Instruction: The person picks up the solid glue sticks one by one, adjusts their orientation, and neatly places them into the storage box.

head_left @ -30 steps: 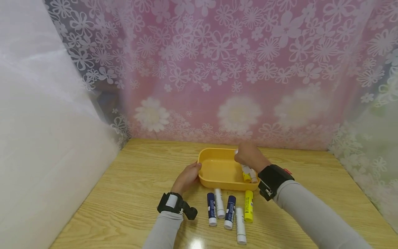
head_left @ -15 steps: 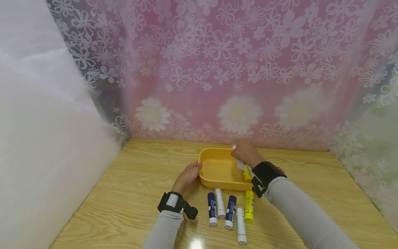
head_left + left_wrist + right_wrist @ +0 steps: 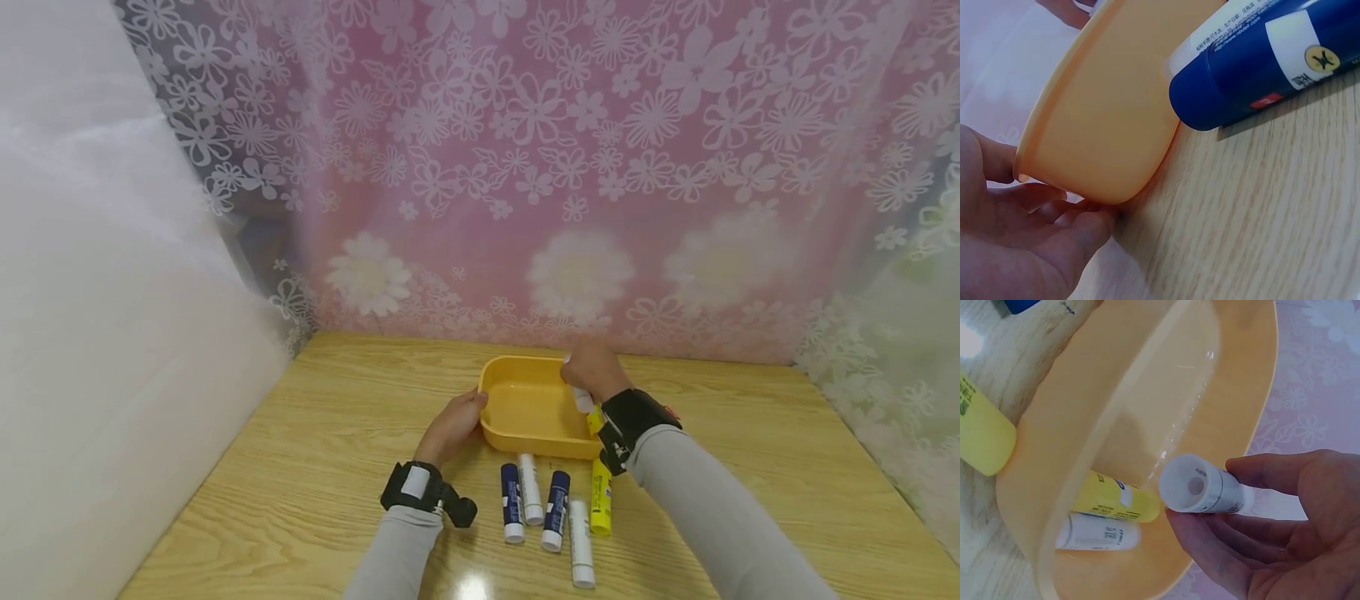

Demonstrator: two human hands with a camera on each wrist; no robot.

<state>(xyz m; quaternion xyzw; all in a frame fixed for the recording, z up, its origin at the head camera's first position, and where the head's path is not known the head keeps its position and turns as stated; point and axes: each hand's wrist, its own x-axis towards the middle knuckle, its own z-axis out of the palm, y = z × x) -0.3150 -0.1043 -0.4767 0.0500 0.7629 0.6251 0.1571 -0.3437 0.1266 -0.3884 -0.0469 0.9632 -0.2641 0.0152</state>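
Note:
A yellow plastic tray [image 3: 517, 412] stands on the table. My left hand [image 3: 453, 427] grips its left end, thumb at the rim and fingers along the outer wall in the left wrist view. Over the tray's right part, my right hand [image 3: 597, 370] pinches a white glue stick [image 3: 1197, 484] between thumb and fingers; its hollow round end faces the right wrist camera. Inside the tray at that end lie a yellow glue stick [image 3: 1116, 499] and another white glue stick [image 3: 1100, 532], side by side.
In front of the tray lie two blue glue sticks [image 3: 512, 503], two white glue sticks [image 3: 581, 543] and a yellow glue stick [image 3: 601, 504], on a wood-grain table [image 3: 315, 500]. A pink flowered curtain [image 3: 480, 208] hangs behind, with a white sheet [image 3: 112, 317] at left.
My right wrist and forearm have shifted left, with the white glue stick still pinched over the tray. My left hand and the tray have stayed in place.

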